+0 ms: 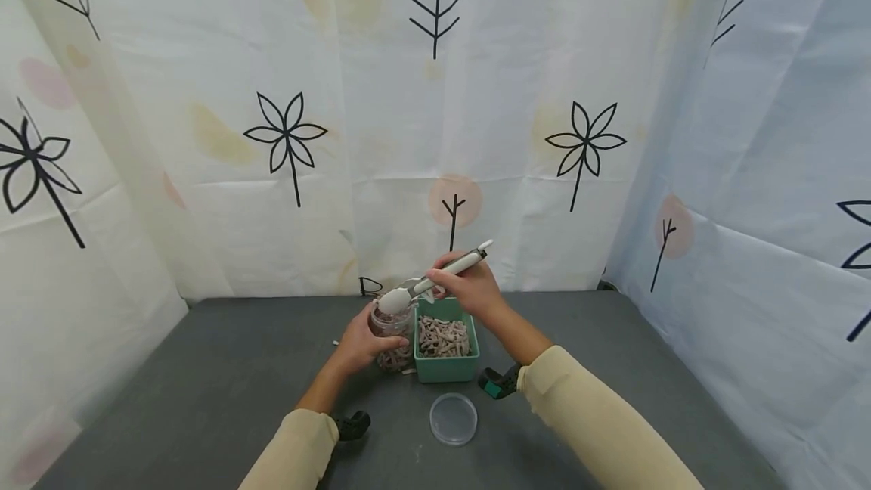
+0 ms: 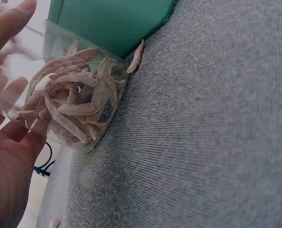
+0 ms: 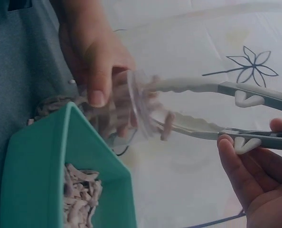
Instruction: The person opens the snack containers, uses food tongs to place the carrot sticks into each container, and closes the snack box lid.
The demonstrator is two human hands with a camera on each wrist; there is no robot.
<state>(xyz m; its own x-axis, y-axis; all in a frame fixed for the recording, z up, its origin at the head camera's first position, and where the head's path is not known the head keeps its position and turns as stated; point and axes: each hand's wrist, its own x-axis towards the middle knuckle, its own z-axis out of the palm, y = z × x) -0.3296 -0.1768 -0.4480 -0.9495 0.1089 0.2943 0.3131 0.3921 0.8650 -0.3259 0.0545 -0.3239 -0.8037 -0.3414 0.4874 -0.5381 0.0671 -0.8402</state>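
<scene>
Two hands curl: left (image 1: 358,340) around jar (image 1: 393,358) just beside tub (image 1: 445,370), right (image 1: 472,292) around tongs (image 1: 464,261) at jar's rim.

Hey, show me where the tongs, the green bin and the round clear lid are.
Tongs (image 3: 227,89): right wrist view, on the upper arm, where grey meets the pale end.
Green bin (image 1: 445,370): head view, on its front wall.
Round clear lid (image 1: 453,419): head view, on its flat middle.

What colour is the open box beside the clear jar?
The box is green, best seen in the right wrist view.
</scene>
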